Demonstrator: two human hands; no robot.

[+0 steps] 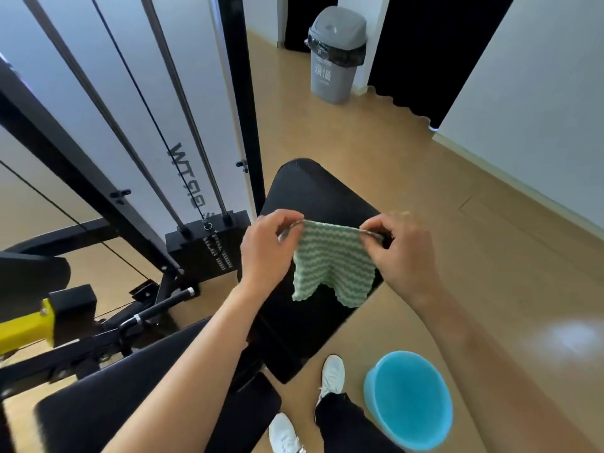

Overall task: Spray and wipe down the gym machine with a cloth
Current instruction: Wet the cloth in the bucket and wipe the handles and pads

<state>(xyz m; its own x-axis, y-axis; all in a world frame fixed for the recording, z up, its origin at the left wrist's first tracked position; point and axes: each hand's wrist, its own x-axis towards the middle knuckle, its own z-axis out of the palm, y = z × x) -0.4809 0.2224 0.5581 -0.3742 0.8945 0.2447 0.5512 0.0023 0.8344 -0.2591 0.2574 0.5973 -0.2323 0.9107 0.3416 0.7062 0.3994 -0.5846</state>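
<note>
Green-striped cloth (333,261) hangs stretched between left hand (266,246) and right hand (400,253), each pinching a top corner, directly above the black seat pad (313,191).

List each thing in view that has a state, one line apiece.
cloth, hanging from its top edge, held up over the seat pad.
left hand, pinching the cloth's top left corner.
right hand, pinching the cloth's top right corner.
seat pad, nothing lying on it.
blue bucket, upright on the floor, no lid.
grey bin, upright, lid closed, black liner fitted.
</note>
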